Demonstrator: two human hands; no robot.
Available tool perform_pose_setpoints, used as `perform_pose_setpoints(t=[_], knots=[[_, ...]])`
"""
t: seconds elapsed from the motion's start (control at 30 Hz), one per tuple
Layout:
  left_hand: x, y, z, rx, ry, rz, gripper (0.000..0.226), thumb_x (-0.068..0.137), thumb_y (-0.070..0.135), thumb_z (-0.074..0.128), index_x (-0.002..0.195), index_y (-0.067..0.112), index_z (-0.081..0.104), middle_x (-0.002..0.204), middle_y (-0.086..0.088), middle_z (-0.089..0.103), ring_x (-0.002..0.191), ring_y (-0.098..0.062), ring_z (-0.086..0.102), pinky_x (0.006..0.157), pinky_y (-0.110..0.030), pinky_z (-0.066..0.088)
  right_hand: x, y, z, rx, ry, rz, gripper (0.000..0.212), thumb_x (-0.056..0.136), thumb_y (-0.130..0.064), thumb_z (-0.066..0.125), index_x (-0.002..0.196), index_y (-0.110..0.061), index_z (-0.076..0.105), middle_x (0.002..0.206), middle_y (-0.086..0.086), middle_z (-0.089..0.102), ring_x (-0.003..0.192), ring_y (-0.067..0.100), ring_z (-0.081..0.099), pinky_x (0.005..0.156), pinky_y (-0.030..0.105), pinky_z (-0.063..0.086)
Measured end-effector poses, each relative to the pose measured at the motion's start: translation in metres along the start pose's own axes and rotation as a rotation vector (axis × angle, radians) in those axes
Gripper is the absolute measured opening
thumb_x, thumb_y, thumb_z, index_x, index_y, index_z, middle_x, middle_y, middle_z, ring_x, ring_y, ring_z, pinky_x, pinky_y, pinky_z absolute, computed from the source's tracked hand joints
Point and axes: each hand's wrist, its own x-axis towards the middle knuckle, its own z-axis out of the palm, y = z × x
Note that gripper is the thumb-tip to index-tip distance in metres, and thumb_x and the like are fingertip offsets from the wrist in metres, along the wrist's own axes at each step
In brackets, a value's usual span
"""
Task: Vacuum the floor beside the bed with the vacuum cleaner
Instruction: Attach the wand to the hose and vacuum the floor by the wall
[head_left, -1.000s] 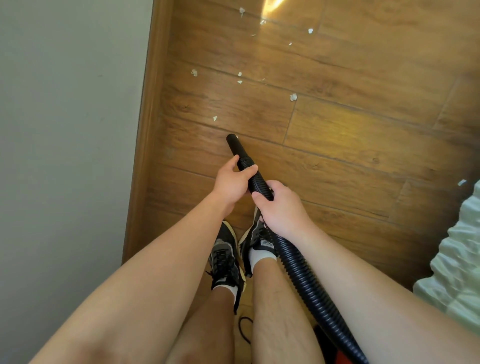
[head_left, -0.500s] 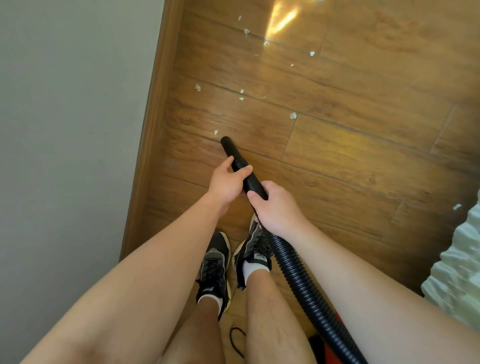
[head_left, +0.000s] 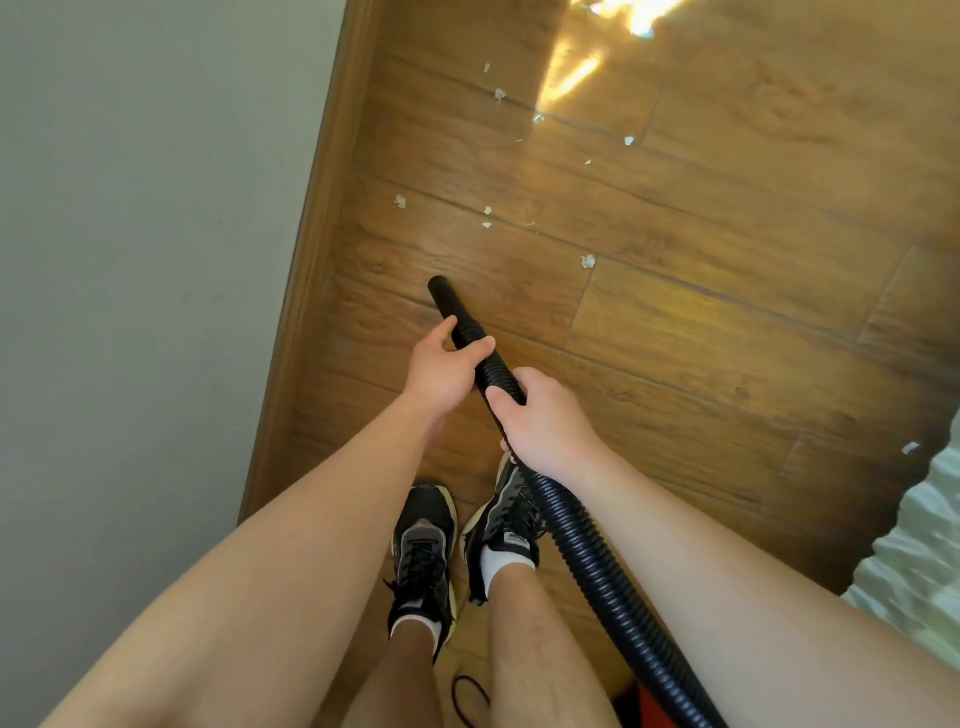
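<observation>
A black ribbed vacuum hose (head_left: 597, 566) runs from the lower right up to a smooth black nozzle (head_left: 445, 297) held just above the wooden floor (head_left: 727, 322). My left hand (head_left: 441, 366) grips the hose right behind the nozzle. My right hand (head_left: 545, 415) grips it a little further back. Several small white scraps (head_left: 587, 261) lie on the floor ahead of the nozzle, towards the top. A sliver of the red vacuum body (head_left: 654, 709) shows at the bottom edge. The bed's pale green textured cover (head_left: 924, 561) is at the right edge.
A grey wall (head_left: 130, 260) with a wooden skirting board (head_left: 306, 260) runs along the left. My two feet in dark sneakers (head_left: 423, 551) stand near the skirting. A black cord loop (head_left: 467, 699) lies behind them. One scrap (head_left: 910, 448) lies near the bed. Sunlight glares at the top.
The view has moved forward along the floor, so the scraps sit lower in the frame. A scrap that lay just ahead of the nozzle is no longer visible. Both hands keep their grip.
</observation>
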Motion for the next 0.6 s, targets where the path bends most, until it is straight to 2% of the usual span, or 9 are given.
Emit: perform_pose_setpoints(t=[0.1,0.2,0.33,0.43,0.5,0.6], knots=[[-0.002,0.003,0.003,-0.004,-0.013,-0.004,0.073,0.093,0.020,0.073,0.157,0.023,0.036,0.143,-0.008,0.057,0.111,-0.026,0.068,0.095,-0.045,0.059,-0.003,0.000,-0.004,0.016,0.010,-0.004,0.021,0.102,-0.038,0.050,0.114,-0.023,0.057,0.084,0.003,0.070,0.072,0.024,0.070,0.066,0.046,0.061],[-0.008,0.007,0.005,0.003,-0.028,-0.008,0.073,0.094,0.018,0.073,0.156,0.023,0.036,0.140,-0.008,0.058,0.109,-0.025,0.068,0.092,-0.043,0.060,-0.010,-0.002,-0.008,0.045,0.009,-0.014,0.019,0.102,-0.036,0.051,0.120,-0.030,0.053,0.085,0.002,0.069,0.072,0.024,0.070,0.067,0.045,0.061],[-0.013,0.013,0.012,0.006,-0.060,-0.035,0.073,0.093,0.016,0.073,0.156,0.024,0.038,0.116,0.000,0.064,0.104,-0.024,0.070,0.090,-0.042,0.061,-0.021,-0.002,-0.016,0.070,0.027,-0.009,0.032,0.101,-0.036,0.053,0.132,-0.030,0.054,0.085,-0.002,0.070,0.070,0.022,0.070,0.065,0.041,0.060],[-0.015,0.018,0.021,0.006,-0.081,-0.045,0.073,0.093,0.014,0.073,0.156,0.023,0.037,0.119,-0.001,0.064,0.102,-0.023,0.070,0.092,-0.044,0.060,-0.027,0.001,-0.023,0.108,0.045,0.008,0.038,0.101,-0.035,0.053,0.139,-0.030,0.051,0.086,-0.004,0.070,0.071,0.022,0.070,0.065,0.040,0.058],[-0.015,0.021,0.028,0.027,-0.098,-0.031,0.073,0.093,0.013,0.072,0.157,0.022,0.036,0.115,0.003,0.063,0.103,-0.023,0.069,0.093,-0.046,0.059,-0.028,0.004,-0.027,0.168,0.061,0.032,0.040,0.102,-0.034,0.052,0.141,-0.031,0.050,0.087,-0.003,0.070,0.072,0.025,0.070,0.068,0.043,0.060],[-0.013,0.027,0.044,0.088,-0.141,-0.009,0.074,0.093,0.016,0.073,0.157,0.022,0.036,0.123,-0.005,0.063,0.106,-0.025,0.069,0.094,-0.046,0.059,-0.029,0.011,-0.033,0.226,0.121,0.071,0.046,0.102,-0.036,0.051,0.147,-0.031,0.046,0.095,-0.004,0.070,0.073,0.021,0.071,0.072,0.045,0.061]])
